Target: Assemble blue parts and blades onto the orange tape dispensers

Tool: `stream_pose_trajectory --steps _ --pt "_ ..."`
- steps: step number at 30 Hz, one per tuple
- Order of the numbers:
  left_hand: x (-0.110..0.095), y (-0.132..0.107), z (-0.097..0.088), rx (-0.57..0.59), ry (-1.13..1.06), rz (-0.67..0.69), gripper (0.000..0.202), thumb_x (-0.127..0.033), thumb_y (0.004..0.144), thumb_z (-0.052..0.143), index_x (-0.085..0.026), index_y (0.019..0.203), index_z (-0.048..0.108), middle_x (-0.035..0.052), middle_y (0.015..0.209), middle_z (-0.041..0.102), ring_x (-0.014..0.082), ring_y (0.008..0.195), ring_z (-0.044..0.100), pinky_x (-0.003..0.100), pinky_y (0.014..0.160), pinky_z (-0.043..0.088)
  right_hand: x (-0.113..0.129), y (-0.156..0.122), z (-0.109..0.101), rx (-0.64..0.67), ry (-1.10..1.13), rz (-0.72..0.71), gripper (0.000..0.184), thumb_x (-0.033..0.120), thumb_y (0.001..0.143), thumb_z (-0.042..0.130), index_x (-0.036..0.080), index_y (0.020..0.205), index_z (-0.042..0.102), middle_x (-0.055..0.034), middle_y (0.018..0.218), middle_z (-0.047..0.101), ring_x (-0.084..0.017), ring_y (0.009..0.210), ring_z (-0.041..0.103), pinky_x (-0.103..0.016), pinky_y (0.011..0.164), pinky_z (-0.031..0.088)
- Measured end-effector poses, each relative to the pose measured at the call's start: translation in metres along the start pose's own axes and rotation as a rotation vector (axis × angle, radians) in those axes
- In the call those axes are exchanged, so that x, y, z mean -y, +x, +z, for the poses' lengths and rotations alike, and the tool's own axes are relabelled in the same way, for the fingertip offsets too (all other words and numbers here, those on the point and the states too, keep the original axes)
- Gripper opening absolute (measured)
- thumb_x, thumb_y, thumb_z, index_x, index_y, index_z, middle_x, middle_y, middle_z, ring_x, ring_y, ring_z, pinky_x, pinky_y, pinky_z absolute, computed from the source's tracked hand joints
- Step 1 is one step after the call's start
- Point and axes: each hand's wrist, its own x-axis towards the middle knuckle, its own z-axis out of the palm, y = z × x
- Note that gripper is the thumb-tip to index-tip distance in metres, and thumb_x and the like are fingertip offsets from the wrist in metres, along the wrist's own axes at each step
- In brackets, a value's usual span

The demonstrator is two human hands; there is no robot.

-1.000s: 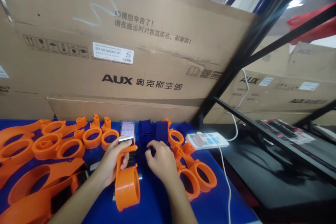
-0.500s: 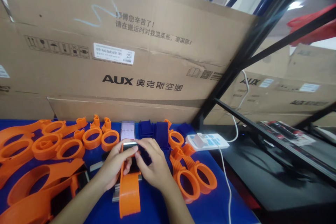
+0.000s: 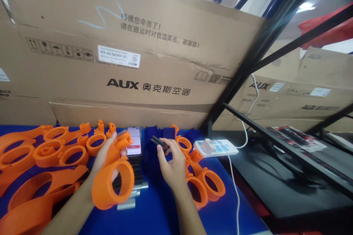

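Note:
My left hand (image 3: 103, 158) is closed around the handle end of an orange plastic tape dispenser (image 3: 97, 187), whose round ring faces me and hangs toward the table. Partly hidden behind the dispenser, its fingers show only in part. To the right, my right hand (image 3: 173, 161) pinches a short black strip (image 3: 157, 141) between thumb and fingers, apart from the dispenser. Several black and silver strips (image 3: 127, 204) lie on the blue tabletop below and between the hands. Dark blue flat pieces (image 3: 151, 132) sit just beyond my right hand.
More orange dispensers (image 3: 73, 156) crowd the left side, and a couple (image 3: 213, 183) lie at the right. A phone (image 3: 134, 150) showing a timer rests at the back. A white power strip (image 3: 216, 147) with a cable stands near the rack post; a large cardboard box (image 3: 165, 69) walls off the back.
My hands have moved apart. The left has carried the dispenser left and turned its ring toward me; the right has come off it and holds a black strip.

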Motion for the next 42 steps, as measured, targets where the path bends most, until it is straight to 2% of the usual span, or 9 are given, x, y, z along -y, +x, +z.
stream_pose_trajectory --steps 6,13,16,21,28,33,38,40,42 --pt "-0.008 0.006 -0.009 0.121 -0.186 -0.027 0.027 -0.048 0.086 0.068 -0.022 0.080 0.063 0.0024 0.069 0.066 0.0118 0.046 0.055 0.024 0.043 0.049 0.007 0.000 -0.002 0.501 -0.013 -0.147 0.013 0.014 0.089 0.064 0.022 0.098 0.067 -0.0046 0.098 0.066 -0.023 0.096 0.058 -0.039 0.088 0.048" --pt "0.005 0.000 -0.008 0.134 -0.085 0.018 0.025 -0.043 0.089 0.066 -0.019 0.083 0.063 0.0017 0.065 0.065 0.0125 0.046 0.058 0.023 0.044 0.050 0.015 -0.013 0.012 0.704 -0.058 -0.194 0.025 0.014 0.078 0.074 0.024 0.100 0.066 -0.0056 0.107 0.060 -0.025 0.101 0.053 -0.042 0.090 0.045" --pt "0.013 0.001 -0.009 0.130 0.154 0.003 0.035 -0.052 0.088 0.065 -0.019 0.080 0.061 0.0011 0.051 0.060 0.0128 0.038 0.052 0.023 0.039 0.045 0.013 -0.012 0.014 0.651 -0.029 -0.172 0.018 0.015 0.083 0.069 0.023 0.099 0.066 -0.0055 0.104 0.060 -0.025 0.100 0.053 -0.041 0.089 0.045" --pt "0.028 -0.001 -0.008 0.112 0.448 0.169 0.030 -0.047 0.085 0.073 -0.022 0.085 0.056 -0.0059 0.048 0.054 0.0081 0.037 0.044 0.016 0.037 0.033 0.009 -0.005 0.010 0.354 0.200 0.030 0.018 0.027 0.102 0.052 0.023 0.112 0.067 -0.0049 0.096 0.064 -0.021 0.089 0.058 -0.034 0.082 0.047" --pt "0.045 -0.010 0.001 0.277 0.753 0.155 0.032 -0.049 0.085 0.072 -0.020 0.092 0.062 -0.0068 0.054 0.052 0.0084 0.038 0.046 0.018 0.036 0.031 0.009 -0.006 0.017 0.339 0.465 0.188 0.017 0.037 0.092 0.070 0.021 0.094 0.069 -0.0034 0.094 0.067 -0.018 0.082 0.060 -0.029 0.073 0.048" --pt "0.033 -0.009 -0.003 0.232 0.700 0.186 0.031 -0.049 0.086 0.071 -0.020 0.092 0.064 -0.0063 0.049 0.052 0.0086 0.037 0.044 0.019 0.037 0.032 0.003 -0.001 0.010 0.199 0.541 0.268 0.022 0.041 0.086 0.075 0.020 0.084 0.069 -0.0034 0.092 0.065 -0.018 0.081 0.059 -0.028 0.072 0.048" --pt "-0.007 -0.003 -0.014 0.096 0.341 0.181 0.035 -0.053 0.088 0.064 -0.020 0.077 0.059 -0.0033 0.045 0.052 0.0106 0.035 0.043 0.022 0.037 0.034 -0.013 0.007 -0.008 -0.202 0.458 0.337 0.020 0.040 0.089 0.071 0.020 0.090 0.065 -0.0009 0.083 0.061 -0.017 0.076 0.055 -0.029 0.070 0.045" --pt "-0.017 -0.002 -0.015 0.066 0.247 0.113 0.039 -0.055 0.088 0.061 -0.020 0.072 0.059 -0.0015 0.046 0.053 0.0125 0.038 0.047 0.024 0.039 0.039 -0.014 0.006 -0.011 -0.201 0.333 0.284 0.018 0.037 0.090 0.069 0.020 0.087 0.064 -0.0006 0.080 0.059 -0.018 0.074 0.054 -0.030 0.070 0.044" --pt "-0.020 -0.003 -0.013 0.046 0.198 0.070 0.041 -0.055 0.088 0.061 -0.020 0.068 0.058 -0.0005 0.046 0.052 0.0132 0.039 0.049 0.025 0.041 0.042 -0.010 0.004 -0.009 -0.043 0.209 0.188 0.014 0.031 0.092 0.066 0.021 0.083 0.063 -0.0013 0.080 0.060 -0.019 0.077 0.054 -0.031 0.073 0.044"
